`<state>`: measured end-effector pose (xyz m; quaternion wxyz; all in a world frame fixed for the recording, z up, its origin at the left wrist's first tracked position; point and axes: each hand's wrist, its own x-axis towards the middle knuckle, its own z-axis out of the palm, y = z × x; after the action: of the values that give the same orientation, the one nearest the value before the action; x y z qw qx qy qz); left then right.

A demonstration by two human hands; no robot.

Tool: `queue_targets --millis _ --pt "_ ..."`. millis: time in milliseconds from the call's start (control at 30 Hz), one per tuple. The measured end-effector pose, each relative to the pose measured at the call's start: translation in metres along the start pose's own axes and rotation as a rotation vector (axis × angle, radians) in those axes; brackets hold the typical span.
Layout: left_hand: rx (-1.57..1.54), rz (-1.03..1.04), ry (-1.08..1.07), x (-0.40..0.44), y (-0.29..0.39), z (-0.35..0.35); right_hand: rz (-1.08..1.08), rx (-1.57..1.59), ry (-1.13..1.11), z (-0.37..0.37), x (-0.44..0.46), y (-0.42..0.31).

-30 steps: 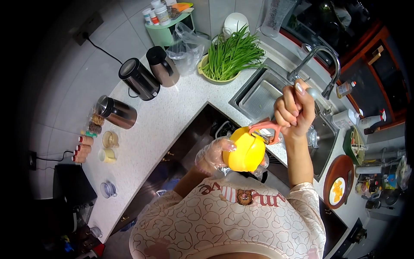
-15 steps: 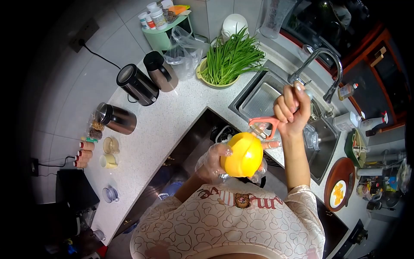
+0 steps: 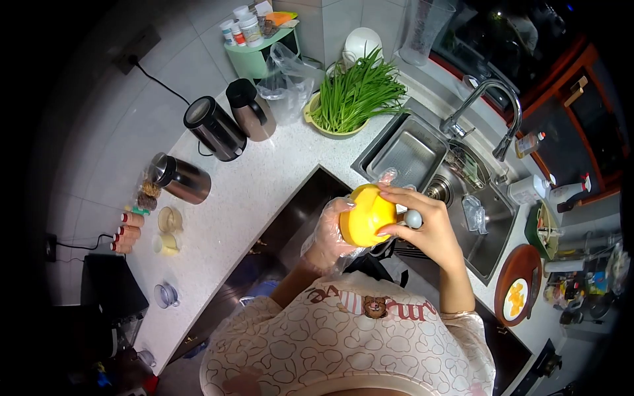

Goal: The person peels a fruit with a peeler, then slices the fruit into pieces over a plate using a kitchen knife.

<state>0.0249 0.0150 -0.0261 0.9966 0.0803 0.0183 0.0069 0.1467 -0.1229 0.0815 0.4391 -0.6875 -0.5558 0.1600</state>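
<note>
Facing the speckled counter (image 3: 257, 175) and smooth steel sink (image 3: 409, 148), I cup my left hand (image 3: 328, 231), in thin, crinkly plastic, round one side of a plump yellow fruit (image 3: 366, 214), my bare right hand (image 3: 432, 228) pinching the other. It should be weighty, slick and easily bruised; broad side holds suit it. Beside my right palm sits a round grey knob (image 3: 413, 218).

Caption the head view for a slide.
Plastic-gloved left hand and bare right hand hold a yellow fruit near the kitchen sink.
</note>
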Motion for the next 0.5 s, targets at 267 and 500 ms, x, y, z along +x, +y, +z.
queue_targets --millis 267,500 --pt "-0.035 0.014 -0.018 -0.009 -0.015 0.013 0.31 0.178 0.154 0.011 -0.027 0.005" --pt "-0.087 0.066 -0.102 -0.016 -0.015 0.032 0.234 0.486 0.5 0.013 -0.067 0.031"
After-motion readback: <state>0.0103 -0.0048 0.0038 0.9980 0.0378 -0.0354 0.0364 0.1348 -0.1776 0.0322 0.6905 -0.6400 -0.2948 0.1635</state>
